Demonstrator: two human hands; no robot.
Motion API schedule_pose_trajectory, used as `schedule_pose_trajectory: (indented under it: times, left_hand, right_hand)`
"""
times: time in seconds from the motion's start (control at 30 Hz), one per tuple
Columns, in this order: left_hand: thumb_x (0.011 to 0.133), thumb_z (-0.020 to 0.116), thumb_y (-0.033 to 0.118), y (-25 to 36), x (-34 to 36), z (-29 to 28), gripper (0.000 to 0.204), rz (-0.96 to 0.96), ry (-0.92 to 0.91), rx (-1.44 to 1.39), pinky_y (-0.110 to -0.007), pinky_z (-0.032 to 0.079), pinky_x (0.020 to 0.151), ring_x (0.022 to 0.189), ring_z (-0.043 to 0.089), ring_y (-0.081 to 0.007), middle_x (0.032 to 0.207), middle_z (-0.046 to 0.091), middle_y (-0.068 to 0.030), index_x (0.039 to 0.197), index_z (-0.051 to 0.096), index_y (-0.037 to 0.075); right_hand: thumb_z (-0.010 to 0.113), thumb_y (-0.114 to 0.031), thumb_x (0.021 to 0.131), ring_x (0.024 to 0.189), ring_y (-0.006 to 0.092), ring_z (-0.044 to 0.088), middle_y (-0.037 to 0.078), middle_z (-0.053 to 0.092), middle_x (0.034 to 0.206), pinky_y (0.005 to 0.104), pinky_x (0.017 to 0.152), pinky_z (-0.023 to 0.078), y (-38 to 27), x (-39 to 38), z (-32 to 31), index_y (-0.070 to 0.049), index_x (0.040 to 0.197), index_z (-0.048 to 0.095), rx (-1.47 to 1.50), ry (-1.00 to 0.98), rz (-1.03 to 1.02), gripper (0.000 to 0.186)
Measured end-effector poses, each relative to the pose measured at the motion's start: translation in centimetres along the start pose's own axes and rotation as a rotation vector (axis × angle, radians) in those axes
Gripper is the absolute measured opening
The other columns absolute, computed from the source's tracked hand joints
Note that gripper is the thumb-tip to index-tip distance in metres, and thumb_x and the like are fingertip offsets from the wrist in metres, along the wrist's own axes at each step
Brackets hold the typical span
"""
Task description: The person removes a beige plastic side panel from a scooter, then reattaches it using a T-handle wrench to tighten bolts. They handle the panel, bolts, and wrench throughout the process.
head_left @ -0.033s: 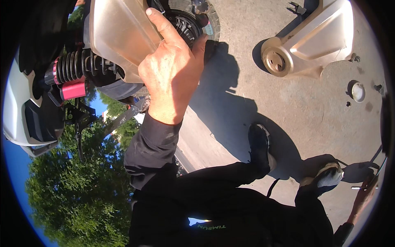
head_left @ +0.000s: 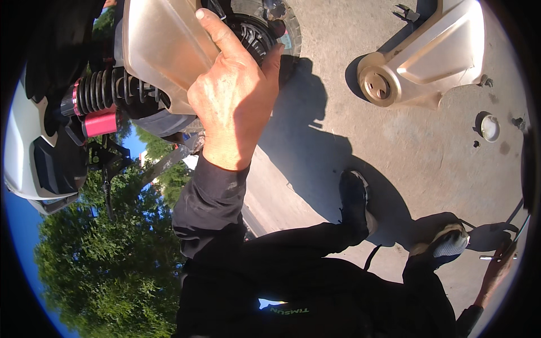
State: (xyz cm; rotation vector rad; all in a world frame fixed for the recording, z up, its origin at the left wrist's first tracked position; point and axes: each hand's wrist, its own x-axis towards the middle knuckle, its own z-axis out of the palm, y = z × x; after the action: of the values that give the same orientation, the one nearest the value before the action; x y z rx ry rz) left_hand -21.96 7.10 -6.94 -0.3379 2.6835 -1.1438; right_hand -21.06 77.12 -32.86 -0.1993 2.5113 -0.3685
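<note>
Grey concrete ground (head_left: 389,163) | gold moulded panel (head_left: 439,59) | pale round cap (head_left: 491,129) | dark fragment (head_left: 407,13)

An outdoor spot for vehicle repair, on sunlit concrete ground (head_left: 406,146) with hard shadows. The left hand's fingers (head_left: 220,38) lie over a gold-toned body panel (head_left: 160,53); left of them sit a coil-spring shock absorber (head_left: 93,93) and a white fairing (head_left: 23,141), parts of what looks like a motorbike or scooter, with a tyre (head_left: 294,34) just to their right. Well right of the fingers, a loose gold-toned cover (head_left: 434,56) rests on the concrete. Left and below, a leafy tree (head_left: 112,265) and blue sky (head_left: 17,219) confirm open air.
</note>
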Motion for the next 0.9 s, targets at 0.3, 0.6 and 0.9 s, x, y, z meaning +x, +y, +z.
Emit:
schedule_pose_trajectory:
  times: [0.3, 0.6, 0.9]
  left_hand:
    - [0.082, 0.08, 0.05, -0.6, -1.6, 0.4, 0.108, 0.009, 0.034, -0.067, -0.036, 0.046, 0.04, 0.046, 0.063, -0.0252, 0.066, 0.064, -0.012, 0.146, 0.03, -0.021]
    - [0.085, 0.078, 0.052, -3.1, -2.3, -1.7, 0.094, 0.015, 0.122, 0.139, -0.031, 0.046, 0.045, 0.05, 0.063, -0.0204, 0.069, 0.068, -0.0077, 0.149, 0.042, -0.007]
    - [0.082, 0.083, 0.03, -2.3, -3.2, 1.1, 0.061, 0.119, 0.168, -0.272, -0.033, 0.055, 0.056, 0.074, 0.07, -0.0214, 0.089, 0.068, -0.0071, 0.132, 0.063, 0.002]
  right_hand:
    - [0.059, -0.019, 0.106, 0.118, 0.035, 0.066, 0.019, 0.068, 0.128, 0.0452, 0.094, 0.054, -0.2, -0.2, 0.0, -0.006, 0.145, 0.048, -0.015, 0.024, 0.012, 0.043]
    - [0.058, -0.018, 0.106, 0.117, 0.0374, 0.068, 0.025, 0.063, 0.135, 0.044, 0.093, 0.057, 0.1, 0.3, 0.3, -0.002, 0.149, 0.044, -0.137, 0.07, -0.072, 0.048]
    - [0.056, -0.017, 0.106, 0.124, 0.035, 0.064, 0.022, 0.063, 0.135, 0.0446, 0.095, 0.056, 1.2, 1.2, 1.1, -0.006, 0.151, 0.042, -0.057, 0.059, -0.103, 0.048]
